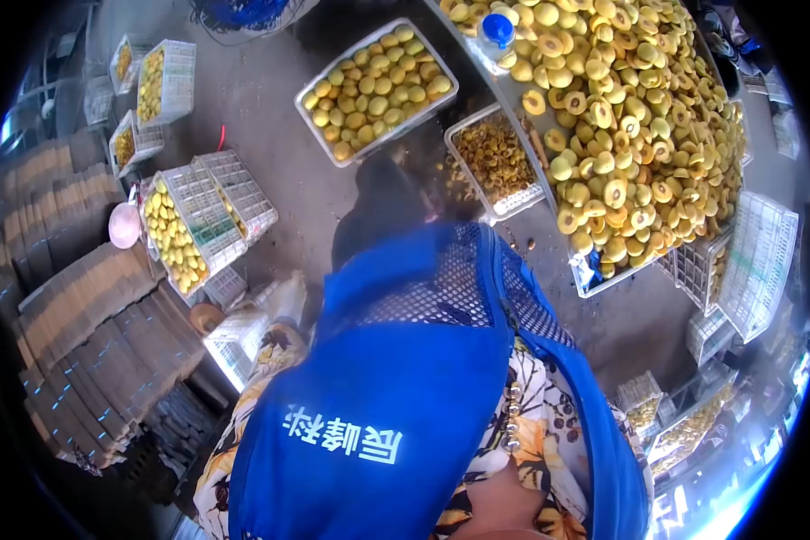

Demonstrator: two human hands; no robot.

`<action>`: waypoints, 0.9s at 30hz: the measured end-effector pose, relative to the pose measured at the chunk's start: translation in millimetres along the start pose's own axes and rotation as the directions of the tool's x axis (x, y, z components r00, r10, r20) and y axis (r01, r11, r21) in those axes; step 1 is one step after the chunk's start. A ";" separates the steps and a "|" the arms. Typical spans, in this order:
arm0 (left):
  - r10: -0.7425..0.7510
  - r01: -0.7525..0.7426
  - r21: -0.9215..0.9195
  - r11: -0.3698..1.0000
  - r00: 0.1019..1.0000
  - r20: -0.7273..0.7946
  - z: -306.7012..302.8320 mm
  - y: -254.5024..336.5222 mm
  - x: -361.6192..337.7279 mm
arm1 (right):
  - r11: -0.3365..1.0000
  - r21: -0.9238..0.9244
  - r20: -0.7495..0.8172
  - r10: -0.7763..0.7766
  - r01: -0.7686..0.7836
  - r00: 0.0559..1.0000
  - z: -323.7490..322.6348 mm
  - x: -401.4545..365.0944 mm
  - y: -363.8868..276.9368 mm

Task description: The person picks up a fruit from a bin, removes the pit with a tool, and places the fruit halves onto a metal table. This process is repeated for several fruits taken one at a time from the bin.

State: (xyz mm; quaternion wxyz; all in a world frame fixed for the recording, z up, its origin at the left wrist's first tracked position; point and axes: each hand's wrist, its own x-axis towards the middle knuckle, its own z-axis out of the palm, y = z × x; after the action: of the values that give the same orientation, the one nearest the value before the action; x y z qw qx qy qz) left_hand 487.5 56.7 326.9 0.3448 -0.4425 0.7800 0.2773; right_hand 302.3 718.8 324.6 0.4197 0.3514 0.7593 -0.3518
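Note:
Neither of my hands can be made out. A flower-patterned sleeve (pixel 277 349) shows on my left side, beside pale, blurred plastic, and the hand beyond it is hidden. My blue vest (pixel 351 378) with white lettering fills the lower middle. In front of me a white crate (pixel 335 158) holds round yellow fruit (pixel 378 85), which look like peaches. Nearer the table, another crate (pixel 517 205) holds brown pits and scraps (pixel 493 160). To the right, a heap of halved yellow fruit (pixel 630 135) covers a table.
A blue-capped container (pixel 497 32) stands at the table's near edge. Fruit-filled crates (pixel 229 193) are stacked on the left, near flattened cardboard (pixel 90 297) and a pink round basin (pixel 124 225). More white crates (pixel 758 265) stand at the right. Blue netting (pixel 243 13) lies at the top.

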 end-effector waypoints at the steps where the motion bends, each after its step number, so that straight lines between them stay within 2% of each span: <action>1: 0.122 -0.111 0.164 0.980 0.991 -0.058 5.4 -10.0 4.5 | 0.999 -0.044 -0.011 0.009 -0.010 1.000 -4.5 -0.4 9.0; 2: 0.256 -0.211 0.326 0.921 0.962 -0.099 -2.1 11.2 2.0 | 0.996 -0.085 -0.020 0.012 -0.013 1.000 -8.5 0.3 15.2; 3: 0.292 -0.230 0.350 0.908 0.947 -0.134 -14.9 33.2 -1.9 | 0.991 -0.131 -0.029 0.009 -0.013 1.000 -10.1 2.4 19.0; 4: 0.327 -0.245 0.376 0.893 0.930 -0.169 -43.8 94.9 -26.8 | 0.983 -0.181 -0.036 0.014 -0.020 0.999 -11.8 5.9 25.3; 6: 0.212 -0.168 0.208 0.964 0.954 -0.213 -55.7 96.3 7.6 | 0.965 -0.264 -0.059 -0.017 0.001 0.998 -11.0 12.0 16.4; 9: 0.260 -0.202 0.218 0.955 0.922 -0.287 -98.5 120.9 34.6 | 0.949 -0.313 -0.101 -0.061 0.026 0.993 2.1 35.9 -15.9; 11: 0.302 -0.194 0.360 0.913 0.914 -0.273 -130.1 137.5 31.6 | 0.937 -0.335 -0.122 -0.144 0.096 0.982 18.3 72.3 -36.0; 12: 0.152 -0.098 0.198 0.975 0.948 -0.279 -138.3 126.6 43.9 | 0.915 -0.357 -0.096 -0.237 0.189 0.967 28.8 90.6 -48.2; 13: 0.321 -0.128 0.541 0.831 0.905 -0.280 -147.0 116.5 52.6 | 0.833 -0.410 -0.007 -0.411 0.372 0.912 39.2 105.3 -68.6; 15: 0.236 -0.085 0.384 0.920 0.900 -0.366 -165.7 94.6 71.6 | 0.884 -0.323 0.014 -0.353 0.339 0.935 63.0 63.3 -173.7; 16: 0.061 -0.031 0.080 0.996 0.912 -0.406 -177.6 83.4 84.3 | 0.902 -0.283 0.031 -0.331 0.326 0.943 77.2 28.0 -231.7; 17: -0.110 0.019 -0.216 0.976 0.901 -0.420 -189.6 72.5 96.7 | 0.908 -0.266 0.034 -0.327 0.324 0.945 89.4 0.3 -275.6; 18: -0.245 0.046 -0.447 0.893 0.883 -0.400 -203.7 62.6 108.1 | 0.906 -0.265 0.033 -0.334 0.330 0.942 98.8 -21.6 -306.0; 19: -0.328 0.072 -0.585 0.808 0.879 -0.345 -218.0 52.8 117.5 | 0.902 -0.272 0.035 -0.340 0.336 0.940 106.5 -40.6 -327.4; 20: -0.233 0.017 -0.495 0.869 0.896 -0.378 -232.4 36.5 130.6 | 0.878 -0.277 0.024 -0.400 0.390 0.916 112.0 -48.9 -329.3; 21: -0.335 0.095 -0.680 0.727 0.914 -0.231 -242.1 25.0 140.8 | 0.878 -0.305 0.078 -0.363 0.369 0.928 113.0 -45.8 -323.3; 22: -0.426 0.190 -0.816 0.546 0.901 -0.076 -265.8 44.6 130.2 | 0.874 -0.337 0.133 -0.323 0.350 0.937 112.9 -40.8 -310.4; 23: -0.385 0.201 -0.889 0.412 0.923 0.031 -262.6 21.3 151.2 | 0.869 -0.368 0.189 -0.279 0.331 0.941 114.0 -43.2 -302.5; 24: -0.325 0.224 -0.936 0.272 0.937 0.130 -248.4 -18.9 184.6 | 0.928 -0.302 0.065 -0.208 0.217 0.976 129.7 -81.9 -319.7; 25: -0.252 0.258 -0.957 0.130 0.942 0.220 -242.4 -42.3 202.7 | 0.816 -0.479 0.077 -0.328 0.324 0.941 130.9 -84.8 -303.4; 26: -0.230 0.295 -0.907 0.300 0.945 0.231 -258.9 -2.9 168.6 | 0.657 -0.635 0.116 -0.438 0.405 0.892 129.9 -77.5 -279.7; 27: -0.245 0.317 -0.879 0.355 0.939 0.240 -247.3 10.3 158.7 | 0.456 -0.762 0.181 -0.532 0.460 0.827 126.4 -67.9 -260.1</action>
State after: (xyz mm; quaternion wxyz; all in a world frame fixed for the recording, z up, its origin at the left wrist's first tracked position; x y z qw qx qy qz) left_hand 347.3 -200.3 354.4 0.1174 -0.6746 0.4042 0.6064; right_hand 163.3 466.3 396.4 0.3757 -0.0884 0.9192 -0.0785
